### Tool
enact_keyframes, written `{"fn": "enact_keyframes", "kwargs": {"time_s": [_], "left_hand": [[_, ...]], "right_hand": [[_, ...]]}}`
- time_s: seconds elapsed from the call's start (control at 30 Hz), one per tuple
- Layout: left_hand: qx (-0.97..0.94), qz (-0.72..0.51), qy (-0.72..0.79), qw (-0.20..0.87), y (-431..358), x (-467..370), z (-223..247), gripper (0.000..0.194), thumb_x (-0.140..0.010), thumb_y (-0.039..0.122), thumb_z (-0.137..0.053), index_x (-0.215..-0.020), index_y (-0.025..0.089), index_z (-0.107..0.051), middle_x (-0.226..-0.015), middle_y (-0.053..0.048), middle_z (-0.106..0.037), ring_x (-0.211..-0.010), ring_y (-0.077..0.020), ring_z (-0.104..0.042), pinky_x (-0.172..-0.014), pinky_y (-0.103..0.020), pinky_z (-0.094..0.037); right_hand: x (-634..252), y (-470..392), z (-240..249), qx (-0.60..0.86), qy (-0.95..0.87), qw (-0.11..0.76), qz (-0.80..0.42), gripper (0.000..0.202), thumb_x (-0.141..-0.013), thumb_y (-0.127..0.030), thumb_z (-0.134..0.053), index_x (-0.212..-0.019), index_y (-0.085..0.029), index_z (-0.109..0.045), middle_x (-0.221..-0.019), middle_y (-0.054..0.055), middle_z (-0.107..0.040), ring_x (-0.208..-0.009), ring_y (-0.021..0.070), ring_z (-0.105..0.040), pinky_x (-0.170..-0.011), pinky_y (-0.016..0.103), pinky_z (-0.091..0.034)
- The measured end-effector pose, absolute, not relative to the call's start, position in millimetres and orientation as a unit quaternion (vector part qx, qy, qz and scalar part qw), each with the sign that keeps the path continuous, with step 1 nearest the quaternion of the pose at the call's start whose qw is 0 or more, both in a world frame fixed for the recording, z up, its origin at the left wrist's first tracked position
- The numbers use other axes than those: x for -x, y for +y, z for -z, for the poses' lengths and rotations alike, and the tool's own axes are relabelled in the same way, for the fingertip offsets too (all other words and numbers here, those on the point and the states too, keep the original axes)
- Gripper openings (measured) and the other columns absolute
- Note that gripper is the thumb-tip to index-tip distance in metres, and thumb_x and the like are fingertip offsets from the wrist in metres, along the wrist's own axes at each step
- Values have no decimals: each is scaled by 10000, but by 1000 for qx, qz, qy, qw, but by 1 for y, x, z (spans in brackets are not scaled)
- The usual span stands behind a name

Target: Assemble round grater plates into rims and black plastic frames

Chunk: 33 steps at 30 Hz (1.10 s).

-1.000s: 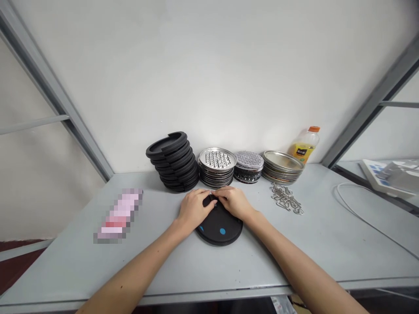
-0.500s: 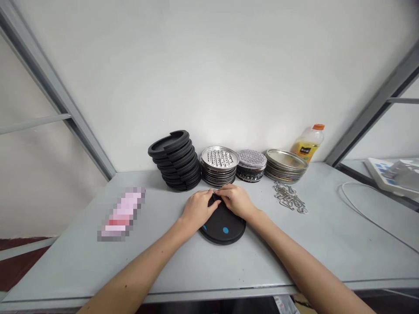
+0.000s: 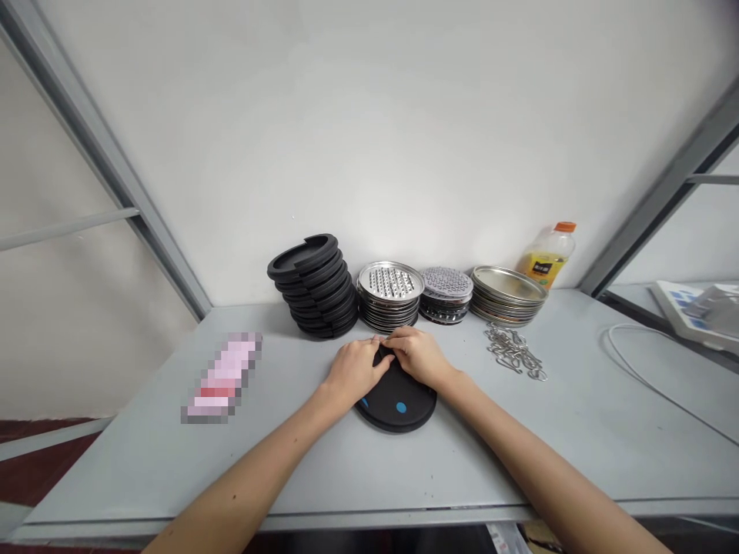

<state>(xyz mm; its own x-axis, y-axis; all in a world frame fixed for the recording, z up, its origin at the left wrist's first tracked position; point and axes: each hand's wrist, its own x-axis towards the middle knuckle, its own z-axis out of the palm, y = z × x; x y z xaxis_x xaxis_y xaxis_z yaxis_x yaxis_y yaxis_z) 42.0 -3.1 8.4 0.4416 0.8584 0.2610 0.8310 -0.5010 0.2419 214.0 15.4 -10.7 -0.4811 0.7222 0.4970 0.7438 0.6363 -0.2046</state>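
Note:
A black round disc [image 3: 398, 392] with blue spots lies flat on the grey table in front of me. My left hand [image 3: 356, 365] grips its far left rim, the thumb bent over the top face. Across from it, my right hand [image 3: 416, 355] pinches the far rim, its fingertips meeting those of the left. Whatever small part may be between the fingertips is hidden. Just behind the hands stands a stack of round metal grater plates [image 3: 391, 282]. To its left leans a tall stack of black rings [image 3: 316, 288], each with a notch in the rim.
More grater discs [image 3: 446, 285] and a stack of plain metal discs [image 3: 509, 286] stand along the wall. A bottle with an orange cap [image 3: 546, 258] is behind them. Metal hooks [image 3: 513, 352] lie in a heap. A blurred pink object [image 3: 224, 377] is at left, a white cable [image 3: 652, 377] at right.
The whole view has shifted slightly, so everything appears a little further right. Both hands keep their hold at the disc's far rim, with hardly any finger movement.

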Motion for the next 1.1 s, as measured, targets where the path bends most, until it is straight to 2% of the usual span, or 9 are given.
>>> {"fn": "enact_keyframes", "kwargs": {"time_s": [0.43,0.6,0.9,1.1], "left_hand": [[-838,-111,534,-17,-5,-52,-19,358,-888,402,-509,-1086,151,-670,-848,-120,-730,-817,-279,-692,-735,-356,-505],[-835,-103,540,-28,-5,-55,-19,349,-893,398,-478,-1034,154,-683,-848,-122,-726,-809,-285,-688,-715,-364,-500],[-832,-97,547,-13,-5,-57,-21,357,-890,408,-471,-1081,182,-670,-931,-101,-721,-891,-264,-672,-775,-347,-492],[-814,-94,572,-8,-9,-67,-20,315,-892,336,-465,-963,133,-695,-871,-126,-714,-824,-273,-680,-736,-351,-499]], "right_hand": [[-212,16,8,433,-863,260,15,292,-816,-39,-501,-915,-187,-732,-834,70,-675,-822,186,-599,-740,273,-469],[-213,16,9,431,-862,268,7,306,-804,-20,-492,-903,-181,-732,-824,74,-664,-821,183,-590,-747,271,-469],[-215,16,9,425,-863,274,5,295,-809,-17,-496,-909,-165,-731,-816,83,-657,-823,195,-562,-750,290,-476],[-213,16,8,425,-859,285,8,286,-840,-45,-495,-887,-183,-741,-780,78,-649,-782,190,-563,-719,289,-473]]}}
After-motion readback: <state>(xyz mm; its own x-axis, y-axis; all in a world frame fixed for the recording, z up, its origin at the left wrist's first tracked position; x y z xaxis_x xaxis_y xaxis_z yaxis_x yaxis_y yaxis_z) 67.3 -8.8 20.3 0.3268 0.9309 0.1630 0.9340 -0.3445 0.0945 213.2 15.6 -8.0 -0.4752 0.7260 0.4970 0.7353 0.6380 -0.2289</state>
